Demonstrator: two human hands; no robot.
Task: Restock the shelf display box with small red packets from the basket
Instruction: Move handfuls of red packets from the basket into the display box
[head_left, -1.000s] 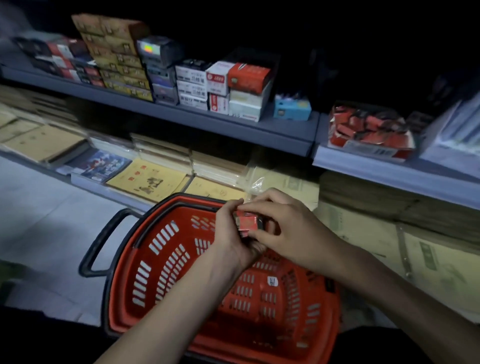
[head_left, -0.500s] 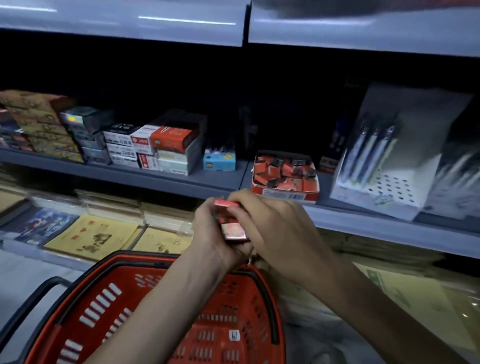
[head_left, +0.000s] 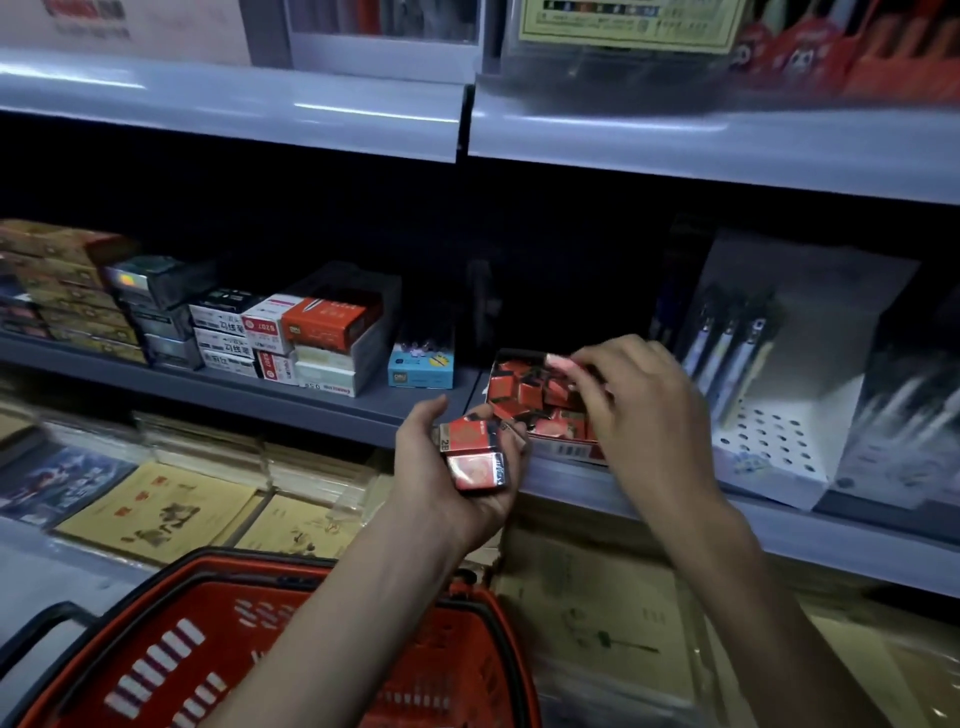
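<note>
**Q:** Hands: what did each hold?
**A:** My left hand (head_left: 441, 467) was cupped palm-up, fingers curled round a small stack of red packets (head_left: 470, 452). They were flat and squarish, in glossy wrap with dark edging, and the top one was marked "2B". My right hand (head_left: 644, 410) pinched a single packet (head_left: 558, 360) between thumb and fingertips, its end pale where the light caught it.

**Q:** Where was that packet relative to the display box?
**A:** Over the far left part of the display box (head_left: 566, 451). I could not tell whether it touched the contents. The box was open-topped card with a barcode strip on its near wall, and held a loose jumble of like packets at mixed angles. My left hand sat just beside its near left corner.

**Q:** Basket?
**A:** The basket (head_left: 156, 670) was red plastic with slotted walls and a dark rim and handle, nearest of all, under my left forearm.

**Q:** Surface and room?
**A:** The grey shelf (head_left: 311, 400) was smooth with a rounded lip. Left of the box stood a small blue carton (head_left: 420, 370), then stacked cartons (head_left: 322, 332) in white, red and grey. To the right was a white perforated pen stand (head_left: 769, 431). Below lay flat yellow booklets (head_left: 156, 514). The light was dim and the far back of the shelf was in shadow.
</note>
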